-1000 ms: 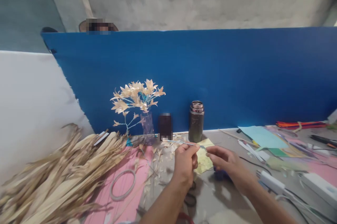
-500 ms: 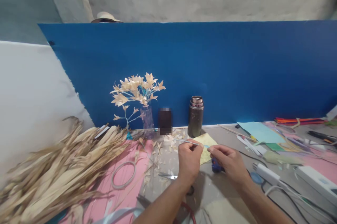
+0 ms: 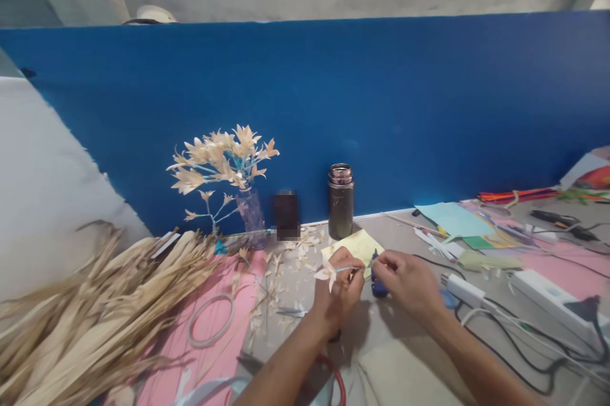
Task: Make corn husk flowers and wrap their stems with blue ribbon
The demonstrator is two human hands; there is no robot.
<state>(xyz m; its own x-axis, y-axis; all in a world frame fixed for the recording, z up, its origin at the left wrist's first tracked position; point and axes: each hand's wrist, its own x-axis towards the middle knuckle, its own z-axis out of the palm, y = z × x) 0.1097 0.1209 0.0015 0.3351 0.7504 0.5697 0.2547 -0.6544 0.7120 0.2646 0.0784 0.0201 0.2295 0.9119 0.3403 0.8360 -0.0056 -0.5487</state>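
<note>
My left hand [image 3: 337, 295] pinches a thin pale-blue stem with a small cream husk flower [image 3: 326, 275] at its left end. My right hand [image 3: 408, 281] holds the stem's other end with its fingertips, just right of the left hand. Both hover over the grey table above a yellow paper [image 3: 355, 245]. A blue glue gun [image 3: 378, 285] lies partly hidden under my right hand. Small scissors [image 3: 291, 312] lie left of my left wrist.
A heap of dried husks [image 3: 95, 317] fills the left. A vase of cream flowers [image 3: 229, 171], a dark flask [image 3: 340, 201] and a blue partition [image 3: 381, 114] stand behind. A tape ring [image 3: 211, 320] lies on pink paper. Coloured papers, a power strip [image 3: 553, 291] and cables sit right.
The view has shifted down and right. My hands have lowered toward the table, and the stem now shows a cream flower at its left end by my left hand.
</note>
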